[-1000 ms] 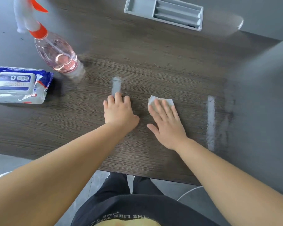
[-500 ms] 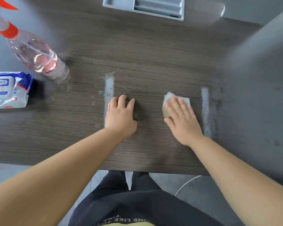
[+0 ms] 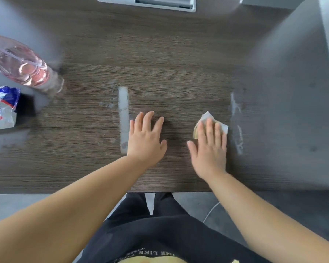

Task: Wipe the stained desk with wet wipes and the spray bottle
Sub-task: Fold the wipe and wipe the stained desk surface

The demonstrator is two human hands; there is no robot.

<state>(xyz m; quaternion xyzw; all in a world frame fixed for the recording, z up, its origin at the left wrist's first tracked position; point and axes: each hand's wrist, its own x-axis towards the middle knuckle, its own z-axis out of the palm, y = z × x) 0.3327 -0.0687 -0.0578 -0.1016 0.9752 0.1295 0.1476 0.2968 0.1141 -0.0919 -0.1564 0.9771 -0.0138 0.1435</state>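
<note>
Pressing the wet wipe [image 3: 209, 118] flat under the right hand [image 3: 209, 149], fingers spread, not clenched; sits mid-desk [image 3: 160, 54] just left of the smeared right streak [image 3: 237, 130]. Best bet: keep even palm pressure, sweep right across that streak, fold to a clean face once soiled. Left hand [image 3: 145, 138] open, grasping nothing, bracing beside the left streak [image 3: 123, 118]. Spray bottle [image 3: 21, 67] and wipes pack [image 3: 1, 109] far left of the wipe, for re-wetting probably.

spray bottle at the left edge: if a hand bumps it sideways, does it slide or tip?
Probably tips. The spray bottle looks tall and narrow with a small base, and its trigger head is out of frame, adding height. The pink liquid appears to fill much of it, so likely fairly heavy. The clear round plastic would probably roll once down, and may be slick if wet.
</note>
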